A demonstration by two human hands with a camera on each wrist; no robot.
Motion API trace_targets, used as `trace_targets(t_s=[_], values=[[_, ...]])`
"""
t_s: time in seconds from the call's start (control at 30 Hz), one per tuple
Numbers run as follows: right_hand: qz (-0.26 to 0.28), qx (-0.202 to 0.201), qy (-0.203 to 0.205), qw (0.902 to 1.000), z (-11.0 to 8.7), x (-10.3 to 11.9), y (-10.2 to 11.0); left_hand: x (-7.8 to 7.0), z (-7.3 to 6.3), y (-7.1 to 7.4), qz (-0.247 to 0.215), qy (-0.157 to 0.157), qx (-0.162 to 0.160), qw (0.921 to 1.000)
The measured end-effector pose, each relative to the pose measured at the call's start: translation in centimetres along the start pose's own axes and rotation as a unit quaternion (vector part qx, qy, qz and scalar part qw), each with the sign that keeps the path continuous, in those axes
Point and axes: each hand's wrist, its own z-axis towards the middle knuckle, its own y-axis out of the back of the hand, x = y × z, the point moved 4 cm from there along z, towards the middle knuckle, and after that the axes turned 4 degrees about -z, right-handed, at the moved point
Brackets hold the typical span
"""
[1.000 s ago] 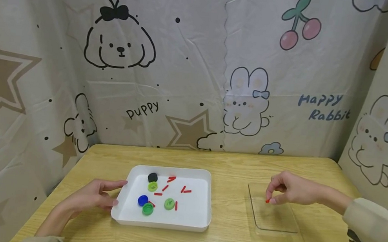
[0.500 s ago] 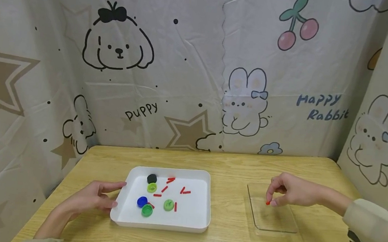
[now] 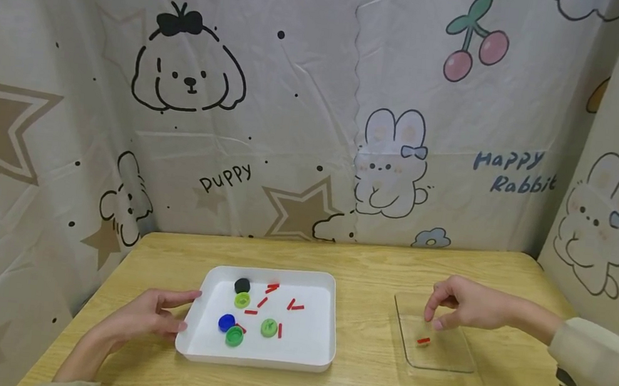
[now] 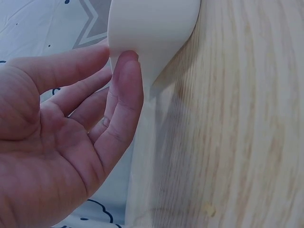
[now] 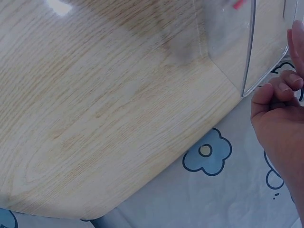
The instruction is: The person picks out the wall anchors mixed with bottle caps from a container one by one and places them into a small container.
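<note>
A red stick [image 3: 423,341] shows inside the clear plastic box [image 3: 441,368], below the fingertips of my right hand [image 3: 465,302]. That hand hovers over the box, thumb and index finger slightly apart with nothing between them. In the right wrist view the red stick [image 5: 238,4] is seen through the box wall. My left hand [image 3: 140,315] touches the left side of a white tray [image 3: 305,343] with its fingertips, thumb and index finger spread along the side. In the left wrist view, relaxed fingers [image 4: 126,102] meet the tray's outer wall [image 4: 152,28].
Several more red sticks [image 3: 280,331] lie in the tray. With them are a black cap [image 3: 242,285], a blue cap [image 3: 226,323] and several green ones, such as a light green cap [image 3: 269,328]. A printed cloth [image 3: 309,92] hangs behind the wooden table [image 3: 369,325].
The red stick that my right thumb and index finger pinched is let go and has dropped below them into the clear box. My left hand stays at the tray.
</note>
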Motion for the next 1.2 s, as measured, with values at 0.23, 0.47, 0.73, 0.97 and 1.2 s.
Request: trace_targets(t_s=[0.23,0.47,0.73,0.97,1.2], values=[[-0.001,-0.009,0.012,0.9999,1.1,1.0,0.5,-0.1,-0.1,0.1,0.000,-0.008,0.002,1.0000],[-0.005,-0.001,0.013,0.9999,4.1,3.7,0.6,0.0,-0.2,0.2,-0.008,-0.009,0.007,0.9999],[-0.028,0.036,0.029,0.9985,8.3,6.7,-0.4,0.0,0.0,0.0,0.003,-0.008,-0.002,1.0000],[-0.033,0.074,0.060,0.9949,11.5,8.0,-2.4,0.0,0.1,-0.2,-0.006,-0.006,0.000,1.0000],[-0.039,0.095,0.053,0.9933,14.3,9.1,-3.9,0.0,-0.1,-0.2,-0.008,-0.002,-0.003,1.0000]])
